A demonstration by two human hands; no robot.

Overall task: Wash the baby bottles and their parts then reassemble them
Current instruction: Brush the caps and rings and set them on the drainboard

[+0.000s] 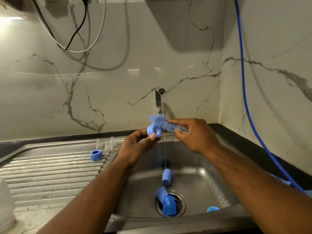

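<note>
My left hand [138, 146] pinches a blue bottle collar ring [153, 131] above the steel sink [211, 169]. Just right of it, my right hand [194, 134] grips a blue bottle brush [160, 121], its bristles close beside the ring. A thin stream of water falls from the tap [160, 97] past both. A second blue ring [96, 155] and three clear teats [106, 144] stand on the ribbed drainboard [50, 173]. In the basin lie blue caps: one [166, 177] near the stream, two [166, 202] over the drain. A clear bottle [5, 205] shows blurred at the far left.
A blue hose [244, 92] hangs down the right wall to the dark counter. Black and white cables [79, 31] loop on the marble wall above left. Another blue piece [213, 208] lies at the basin's near right edge.
</note>
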